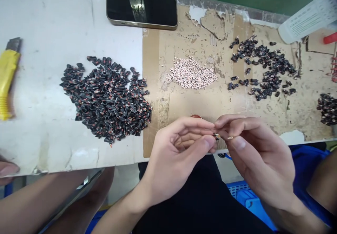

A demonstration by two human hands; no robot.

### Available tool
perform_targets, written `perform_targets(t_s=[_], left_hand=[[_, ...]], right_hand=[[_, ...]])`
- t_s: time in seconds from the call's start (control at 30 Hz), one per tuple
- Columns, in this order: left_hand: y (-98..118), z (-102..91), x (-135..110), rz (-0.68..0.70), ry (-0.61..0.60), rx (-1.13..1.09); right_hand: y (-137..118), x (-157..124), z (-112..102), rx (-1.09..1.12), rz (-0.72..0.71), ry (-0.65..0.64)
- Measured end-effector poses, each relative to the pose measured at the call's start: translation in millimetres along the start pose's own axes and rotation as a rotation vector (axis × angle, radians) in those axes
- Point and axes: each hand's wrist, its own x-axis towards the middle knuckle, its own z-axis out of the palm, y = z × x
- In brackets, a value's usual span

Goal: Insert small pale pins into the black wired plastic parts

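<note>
My left hand [176,156] and my right hand [252,153] meet fingertip to fingertip over the table's front edge. Both are closed in a pinch. Between them sits one tiny dark part [216,135]; my left thumb and forefinger grip it. My right thumb and forefinger pinch a small pale metal piece [230,137] beside it. A large heap of small black parts [107,97] lies to the left on the white surface. A small heap of pale pinkish metal pieces [191,73] lies ahead on cardboard. A looser scatter of black parts [265,69] lies to the right.
A dark phone [142,7] lies at the back. A yellow-handled knife [7,79] lies at the far left. Another person's fingers [7,170] show at the left edge. A white bottle [308,16] and another black heap [328,109] are at the right. A blue crate [244,195] sits below.
</note>
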Motion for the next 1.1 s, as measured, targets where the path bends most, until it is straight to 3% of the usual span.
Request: perform_targets(t_s=[0.47, 0.77, 0.9, 1.1], left_hand=[[2, -1.5, -1, 0.022, -0.023, 0.037], [10, -1.2, -5, 0.075, 0.010, 0.162], [14, 0.7, -5, 0.099, 0.018, 0.216], [7, 9.7, -6, 0.106, 0.025, 0.123]], right_hand=[[-2, 4, 4, -0.053, -0.060, -0.059], [-1, 8, -9, -0.182, -0.143, -0.153], [-3, 13, -7, -0.131, -0.138, -0.116], [0, 12, 8, 0.087, -0.162, 0.024]])
